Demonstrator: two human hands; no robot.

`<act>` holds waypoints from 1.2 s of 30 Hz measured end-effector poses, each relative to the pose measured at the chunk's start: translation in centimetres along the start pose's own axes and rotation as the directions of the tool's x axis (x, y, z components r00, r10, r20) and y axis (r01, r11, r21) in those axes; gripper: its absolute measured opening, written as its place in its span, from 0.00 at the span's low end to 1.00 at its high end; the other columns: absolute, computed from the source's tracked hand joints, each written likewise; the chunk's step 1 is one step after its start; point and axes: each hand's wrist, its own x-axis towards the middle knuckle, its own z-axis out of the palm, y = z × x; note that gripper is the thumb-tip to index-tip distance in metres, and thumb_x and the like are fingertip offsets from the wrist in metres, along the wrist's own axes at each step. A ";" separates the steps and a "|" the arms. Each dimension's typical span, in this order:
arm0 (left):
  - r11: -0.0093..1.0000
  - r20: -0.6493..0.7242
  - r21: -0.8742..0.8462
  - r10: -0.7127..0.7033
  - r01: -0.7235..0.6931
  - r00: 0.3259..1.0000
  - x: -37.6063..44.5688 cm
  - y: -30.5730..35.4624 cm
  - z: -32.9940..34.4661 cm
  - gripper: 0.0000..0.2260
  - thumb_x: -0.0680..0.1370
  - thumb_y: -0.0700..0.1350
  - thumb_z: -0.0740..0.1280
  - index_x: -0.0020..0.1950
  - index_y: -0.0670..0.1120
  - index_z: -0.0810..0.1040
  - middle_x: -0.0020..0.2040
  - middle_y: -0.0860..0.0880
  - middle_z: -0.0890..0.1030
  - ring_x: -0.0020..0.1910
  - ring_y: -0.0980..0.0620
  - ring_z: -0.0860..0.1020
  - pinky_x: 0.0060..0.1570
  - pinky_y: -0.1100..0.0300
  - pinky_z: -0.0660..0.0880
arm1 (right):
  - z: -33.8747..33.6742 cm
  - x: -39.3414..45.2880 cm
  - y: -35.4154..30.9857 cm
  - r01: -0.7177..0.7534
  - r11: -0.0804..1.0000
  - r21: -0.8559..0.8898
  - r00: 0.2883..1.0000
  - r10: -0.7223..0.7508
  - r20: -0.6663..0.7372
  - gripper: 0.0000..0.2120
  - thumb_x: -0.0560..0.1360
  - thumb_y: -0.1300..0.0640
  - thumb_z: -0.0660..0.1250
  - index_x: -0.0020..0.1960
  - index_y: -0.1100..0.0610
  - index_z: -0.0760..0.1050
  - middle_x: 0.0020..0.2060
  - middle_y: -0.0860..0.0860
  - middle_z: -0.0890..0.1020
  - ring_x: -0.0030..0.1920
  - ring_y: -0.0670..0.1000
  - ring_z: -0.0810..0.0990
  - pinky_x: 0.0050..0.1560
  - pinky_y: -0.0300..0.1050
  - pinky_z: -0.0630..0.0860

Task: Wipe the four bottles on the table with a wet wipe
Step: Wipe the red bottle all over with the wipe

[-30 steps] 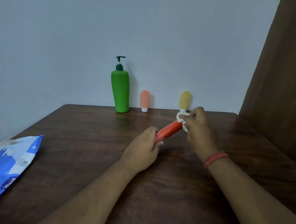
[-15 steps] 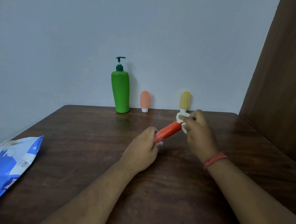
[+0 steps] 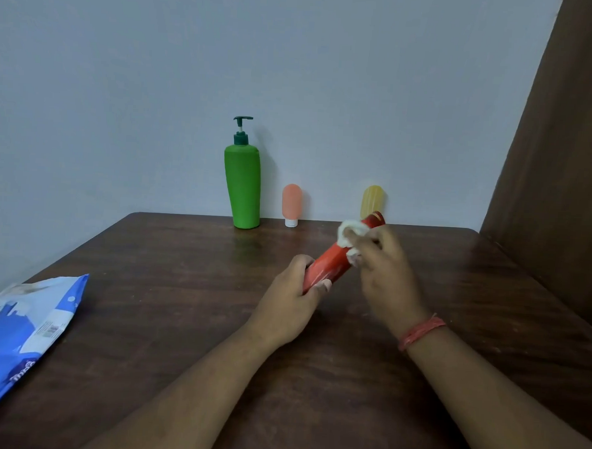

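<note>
Red bottle held tilted above the middle of the worktop, lower end toward the viewer, upper end up and to the right, with a small yellow mark near its top; no lettering legible on it. Gripped at the lower end by the left hand, fingers and thumb curled round the body. Pinched against the upper part: a white wet wipe, bunched, pressed on by the curled fingers of the right hand. Red thread band round the right wrist.

Behind, along the far edge of the worktop and close to the pale wall: yellow bottle, upright, partly hidden by the red bottle's top end. Left of it, well apart, a small salmon-pink bottle standing on its white cap. Just left of that, a tall green pump bottle, upright, dark green pump head turned to the right. No label or writing readable on any of the three.

At the near left edge of the worktop, well apart from both hands: a blue and white wipes pack lying flat, with a barcode patch and white lettering, too blurred and cut off to read. Brown panel rising on the right.
</note>
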 end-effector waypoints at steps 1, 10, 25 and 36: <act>0.998 -0.013 -0.055 -0.021 0.020 1.000 0.1 0.0 -0.1 0.10 0.82 0.52 0.65 0.62 0.54 0.69 0.53 0.51 0.78 0.44 0.53 0.79 0.40 0.62 0.73 | 0.6 -0.1 -0.8 0.038 0.999 0.021 0.998 -0.039 0.046 0.16 0.77 0.69 0.64 0.62 0.56 0.77 0.50 0.47 0.71 0.49 0.49 0.75 0.50 0.46 0.76; 0.938 0.145 -0.324 -0.081 0.125 0.986 0.0 -0.1 -0.2 0.09 0.83 0.50 0.65 0.61 0.51 0.72 0.40 0.46 0.81 0.35 0.52 0.80 0.41 0.57 0.78 | -0.8 0.5 1.4 -0.246 0.962 0.121 0.949 0.265 -0.171 0.10 0.80 0.65 0.63 0.59 0.63 0.78 0.43 0.43 0.70 0.44 0.33 0.72 0.44 0.24 0.67; 0.802 0.200 -0.555 -0.129 0.221 0.971 -0.1 -0.2 -0.8 0.13 0.82 0.49 0.65 0.65 0.46 0.73 0.42 0.44 0.81 0.40 0.48 0.80 0.43 0.53 0.75 | -1.1 0.2 1.1 -0.169 0.981 0.099 0.979 0.178 -0.096 0.15 0.79 0.68 0.63 0.65 0.60 0.77 0.45 0.47 0.71 0.44 0.38 0.72 0.46 0.26 0.68; 0.580 0.271 -0.768 -0.092 0.273 0.958 -0.3 0.2 -1.0 0.21 0.78 0.47 0.68 0.68 0.42 0.71 0.61 0.39 0.82 0.54 0.38 0.84 0.51 0.50 0.83 | -0.2 0.0 -0.1 -0.066 0.991 0.115 0.987 0.082 -0.139 0.18 0.77 0.72 0.64 0.63 0.58 0.79 0.52 0.49 0.75 0.51 0.39 0.74 0.52 0.26 0.69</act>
